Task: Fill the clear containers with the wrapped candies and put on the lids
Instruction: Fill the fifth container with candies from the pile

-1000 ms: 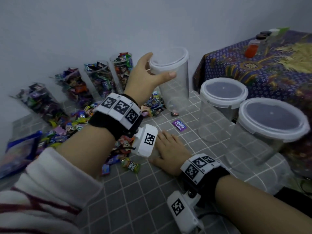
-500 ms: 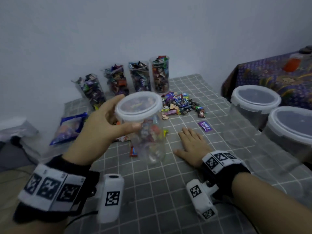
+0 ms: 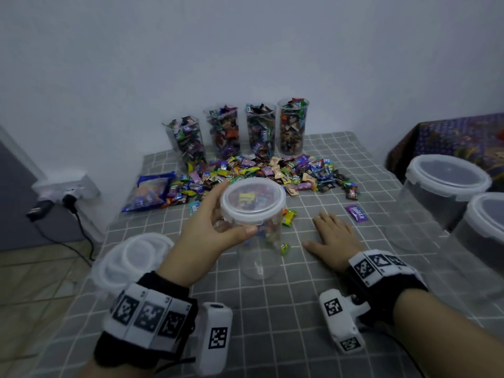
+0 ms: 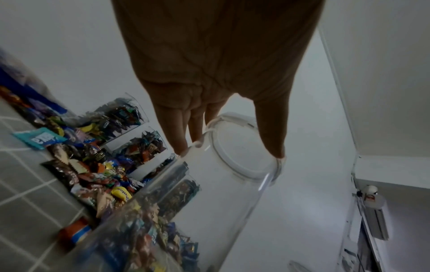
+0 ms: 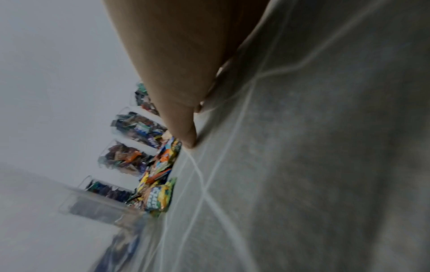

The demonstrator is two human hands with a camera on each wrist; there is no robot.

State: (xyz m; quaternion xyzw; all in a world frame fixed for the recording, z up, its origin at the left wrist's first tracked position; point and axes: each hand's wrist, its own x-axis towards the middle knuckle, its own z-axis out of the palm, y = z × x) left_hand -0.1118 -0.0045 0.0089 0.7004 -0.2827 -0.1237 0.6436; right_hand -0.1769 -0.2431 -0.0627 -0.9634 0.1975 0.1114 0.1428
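My left hand (image 3: 215, 227) grips a tall clear container (image 3: 259, 255) near its top, fingers and thumb curled round the rim under its white lid (image 3: 253, 199). The container looks empty and stands at the table's middle. In the left wrist view the fingertips (image 4: 181, 147) press the clear wall (image 4: 221, 193) below the lid (image 4: 242, 147). My right hand (image 3: 334, 238) lies flat and open on the grey checked cloth (image 3: 272, 323), right of the container. A pile of wrapped candies (image 3: 272, 173) lies behind. Several clear containers (image 3: 261, 129) full of candy stand along the wall.
Two wider lidded tubs (image 3: 447, 186) stand at the right edge. A stack of white lids (image 3: 131, 263) sits at the table's left edge. A blue candy bag (image 3: 150, 192) lies left of the pile, and a purple candy (image 3: 356, 212) lies alone near my right hand.
My left hand has carried the lidded container from the back right toward me and brought it down at the table's middle. The right hand has stayed flat on the cloth.
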